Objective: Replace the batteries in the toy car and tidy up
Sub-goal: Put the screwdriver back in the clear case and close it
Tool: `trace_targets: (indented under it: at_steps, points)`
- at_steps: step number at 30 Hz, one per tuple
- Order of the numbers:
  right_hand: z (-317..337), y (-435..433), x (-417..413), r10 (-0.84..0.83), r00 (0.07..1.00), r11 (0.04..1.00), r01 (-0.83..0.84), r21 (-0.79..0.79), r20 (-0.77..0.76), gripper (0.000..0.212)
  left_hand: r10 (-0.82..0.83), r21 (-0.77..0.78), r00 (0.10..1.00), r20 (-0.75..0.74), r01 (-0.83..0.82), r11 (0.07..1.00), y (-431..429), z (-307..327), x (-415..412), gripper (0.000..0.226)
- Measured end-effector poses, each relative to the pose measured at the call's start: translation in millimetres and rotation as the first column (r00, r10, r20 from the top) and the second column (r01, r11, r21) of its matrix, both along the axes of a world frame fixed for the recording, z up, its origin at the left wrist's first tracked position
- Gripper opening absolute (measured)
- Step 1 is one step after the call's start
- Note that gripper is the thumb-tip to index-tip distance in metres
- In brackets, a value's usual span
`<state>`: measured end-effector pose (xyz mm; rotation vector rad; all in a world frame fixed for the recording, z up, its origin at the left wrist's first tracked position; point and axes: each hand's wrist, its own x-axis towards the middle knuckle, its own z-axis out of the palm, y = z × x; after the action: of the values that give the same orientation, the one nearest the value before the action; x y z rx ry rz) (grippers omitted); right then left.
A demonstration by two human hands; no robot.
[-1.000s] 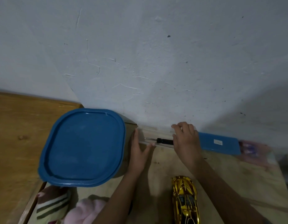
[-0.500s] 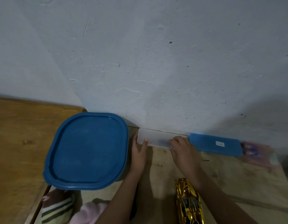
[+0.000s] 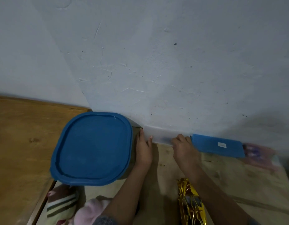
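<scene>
Now flat L hand (image 3: 143,151) steadies the white box (image 3: 163,135) at 9 o'clock, so R hand (image 3: 184,148), curled on its 3 o'clock end, shd press gently.

Two hands (image 3: 143,153) (image 3: 184,150), one gold toy car (image 3: 190,203), two blue lids (image 3: 93,148) (image 3: 216,146), one translucent case (image 3: 161,135).

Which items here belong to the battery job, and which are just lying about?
Job: translucent case, left hand touching its end, right hand gripping it; gold toy car.
Lying about: blue-lidded container, blue flat box, striped cloth, pink cloth, blurred pink packet.
</scene>
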<state>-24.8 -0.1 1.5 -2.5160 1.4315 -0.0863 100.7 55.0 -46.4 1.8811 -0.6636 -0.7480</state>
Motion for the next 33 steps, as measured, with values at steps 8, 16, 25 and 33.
trace_targets:
  at_steps: [8,16,25,33]
  points:
    - [30.5,13.3,-21.7,-0.114,0.934,0.945,-0.003,0.327,0.339,0.040,-0.283,-0.014,0.944,0.167,0.289,0.957,76.0,75.8,-24.8,0.053]
    - [86.3,93.1,46.7,0.152,0.898,0.913,-0.288,0.291,0.412,0.032,0.148,-0.383,0.979,0.142,-0.084,0.920,227.2,124.4,68.2,0.051]
    - [88.8,181.4,180.9,0.376,0.889,0.819,-0.451,0.356,0.261,0.028,-0.044,-0.059,0.996,-0.074,0.040,0.997,274.7,66.1,171.1,0.084]
    - [87.4,207.0,238.1,0.411,0.901,0.897,-0.372,0.237,-0.140,0.051,-0.206,-0.165,0.967,-0.151,0.180,0.970,245.3,53.0,177.0,0.086]
